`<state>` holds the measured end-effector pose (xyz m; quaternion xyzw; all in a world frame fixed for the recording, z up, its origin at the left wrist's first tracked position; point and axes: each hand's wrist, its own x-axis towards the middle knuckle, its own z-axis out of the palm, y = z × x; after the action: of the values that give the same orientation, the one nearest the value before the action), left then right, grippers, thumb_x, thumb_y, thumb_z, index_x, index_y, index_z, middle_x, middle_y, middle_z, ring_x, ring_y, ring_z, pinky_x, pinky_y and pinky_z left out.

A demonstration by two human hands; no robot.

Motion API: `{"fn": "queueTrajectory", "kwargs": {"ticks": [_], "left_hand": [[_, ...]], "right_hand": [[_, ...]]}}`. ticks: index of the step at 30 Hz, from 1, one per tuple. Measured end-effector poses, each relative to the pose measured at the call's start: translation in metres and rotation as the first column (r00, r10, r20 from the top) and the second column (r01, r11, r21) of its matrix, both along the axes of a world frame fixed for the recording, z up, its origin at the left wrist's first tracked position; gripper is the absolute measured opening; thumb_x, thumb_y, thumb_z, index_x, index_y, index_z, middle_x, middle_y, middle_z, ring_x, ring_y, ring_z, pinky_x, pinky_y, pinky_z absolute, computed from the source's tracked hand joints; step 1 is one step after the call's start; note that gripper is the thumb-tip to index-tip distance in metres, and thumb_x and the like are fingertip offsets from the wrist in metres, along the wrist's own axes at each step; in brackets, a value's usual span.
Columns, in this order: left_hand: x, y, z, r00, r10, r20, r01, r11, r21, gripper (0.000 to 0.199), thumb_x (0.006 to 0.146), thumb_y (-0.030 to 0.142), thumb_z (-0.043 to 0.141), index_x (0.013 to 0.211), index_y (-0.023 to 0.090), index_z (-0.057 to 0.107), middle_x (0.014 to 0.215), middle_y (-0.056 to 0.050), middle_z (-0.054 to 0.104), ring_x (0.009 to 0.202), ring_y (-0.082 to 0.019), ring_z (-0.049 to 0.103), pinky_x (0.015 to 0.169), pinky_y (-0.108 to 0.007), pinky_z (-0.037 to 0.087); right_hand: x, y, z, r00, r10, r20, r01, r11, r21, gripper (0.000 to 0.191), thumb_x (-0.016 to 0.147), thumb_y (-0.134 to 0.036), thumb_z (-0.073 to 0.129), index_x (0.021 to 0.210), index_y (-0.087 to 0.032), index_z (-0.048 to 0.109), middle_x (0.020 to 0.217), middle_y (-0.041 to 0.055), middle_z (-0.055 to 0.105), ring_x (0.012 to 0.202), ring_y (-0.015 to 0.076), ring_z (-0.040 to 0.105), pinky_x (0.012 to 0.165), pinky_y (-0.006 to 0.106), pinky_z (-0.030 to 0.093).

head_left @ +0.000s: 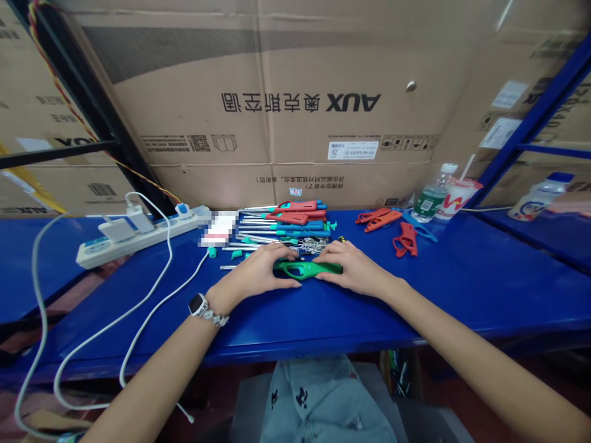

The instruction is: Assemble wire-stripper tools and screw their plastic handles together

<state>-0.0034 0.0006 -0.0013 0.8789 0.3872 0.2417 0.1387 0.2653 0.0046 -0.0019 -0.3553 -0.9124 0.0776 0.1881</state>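
A green long-nosed lighter body (302,269) lies level just above or on the blue table, held between my two hands. My left hand (265,269) is closed around its left end, where a metal tube (227,267) sticks out past the fingers. My right hand (348,266) grips the other end, thumb and fingers along its side. Right behind the hands are small metal and wire parts (314,245). Further back lie several red lighters (289,216) and blue lighters (305,227), their metal tubes pointing left.
Loose red casings (405,240), orange casings (382,219) and a blue casing (422,226) lie at right. Behind them stand a water bottle (431,197) and a cup with a straw (457,198). A power strip (138,237) with white cables (157,286) occupies the left. Cardboard (295,74) walls the back.
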Motion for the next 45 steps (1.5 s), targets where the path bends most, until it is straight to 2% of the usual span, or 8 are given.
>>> {"fn": "queueTrajectory", "kwargs": {"ticks": [4,10,20,26,30,35,40,45], "left_hand": [[0.006,-0.001,0.002,0.999,-0.003,-0.036,0.003,1.0,-0.005,0.045,0.081,0.048,0.082,0.114,0.019,0.071,0.111,-0.011,0.072,0.105,-0.028,0.067,0.091,-0.044,0.054],[0.012,0.001,0.0,0.998,-0.043,-0.055,0.044,0.999,0.02,0.037,0.089,0.046,0.074,0.114,0.019,0.073,0.106,-0.01,0.072,0.101,-0.028,0.066,0.088,-0.042,0.053],[0.014,0.004,-0.006,0.998,-0.001,-0.063,0.003,1.0,0.029,0.035,0.085,0.046,0.079,0.109,0.02,0.077,0.1,-0.009,0.074,0.089,-0.025,0.069,0.08,-0.038,0.053],[0.016,0.006,-0.005,0.999,0.013,-0.043,-0.014,0.999,-0.037,0.037,0.082,0.041,0.083,0.11,0.018,0.077,0.099,-0.01,0.074,0.09,-0.027,0.068,0.081,-0.04,0.052],[0.015,0.007,-0.005,1.0,0.006,-0.02,-0.006,1.0,-0.024,0.037,0.08,0.044,0.084,0.106,0.018,0.078,0.097,-0.01,0.07,0.086,-0.026,0.067,0.077,-0.038,0.052],[0.015,0.009,-0.007,1.0,-0.007,0.002,0.007,0.999,-0.033,0.034,0.079,0.042,0.085,0.103,0.019,0.077,0.094,-0.008,0.072,0.086,-0.025,0.067,0.078,-0.038,0.052],[0.017,0.008,-0.009,0.999,0.028,0.029,-0.025,0.995,-0.093,0.037,0.078,0.042,0.085,0.105,0.019,0.074,0.098,-0.008,0.072,0.089,-0.026,0.067,0.079,-0.038,0.053],[0.015,0.005,-0.01,1.0,0.021,0.011,-0.019,0.991,-0.131,0.035,0.082,0.04,0.08,0.107,0.019,0.068,0.104,-0.008,0.067,0.098,-0.027,0.064,0.085,-0.041,0.053]], "right_hand": [[-0.001,0.001,-0.002,1.0,0.014,-0.023,-0.014,1.0,-0.008,0.026,0.093,-0.035,0.073,0.118,-0.027,0.074,0.111,0.0063,0.072,0.112,0.0263,0.065,0.115,0.066,0.033],[-0.001,0.001,-0.002,0.999,0.023,-0.046,-0.024,0.999,-0.029,0.024,0.094,-0.032,0.071,0.117,-0.022,0.074,0.109,0.0077,0.071,0.109,0.0261,0.065,0.107,0.056,0.042],[-0.002,0.005,-0.003,0.998,0.002,-0.061,-0.007,0.997,-0.083,0.027,0.093,-0.031,0.073,0.119,-0.024,0.075,0.105,0.0066,0.071,0.101,0.0238,0.066,0.095,0.044,0.047],[-0.005,0.007,0.006,1.0,-0.031,-0.006,0.029,0.99,-0.139,0.029,0.089,-0.032,0.077,0.117,-0.024,0.077,0.102,0.0067,0.07,0.095,0.0244,0.067,0.09,0.042,0.048],[-0.006,0.01,0.008,0.999,-0.041,-0.002,0.04,0.985,-0.169,0.027,0.087,-0.032,0.078,0.113,-0.025,0.077,0.104,0.0056,0.07,0.094,0.0245,0.067,0.084,0.038,0.048],[-0.008,0.009,0.01,0.999,-0.045,0.03,0.05,0.982,-0.184,0.023,0.088,-0.033,0.075,0.109,-0.023,0.074,0.107,0.0061,0.069,0.097,0.0242,0.067,0.086,0.037,0.048],[-0.007,0.005,0.014,0.991,-0.11,0.073,0.121,0.98,-0.159,0.019,0.087,-0.034,0.076,0.1,-0.021,0.071,0.104,0.0065,0.069,0.094,0.0247,0.066,0.089,0.04,0.048],[-0.008,0.003,0.014,0.994,-0.107,0.027,0.11,0.978,-0.179,0.019,0.085,-0.03,0.078,0.096,-0.02,0.066,0.102,0.0051,0.069,0.093,0.023,0.065,0.088,0.039,0.046]]}}
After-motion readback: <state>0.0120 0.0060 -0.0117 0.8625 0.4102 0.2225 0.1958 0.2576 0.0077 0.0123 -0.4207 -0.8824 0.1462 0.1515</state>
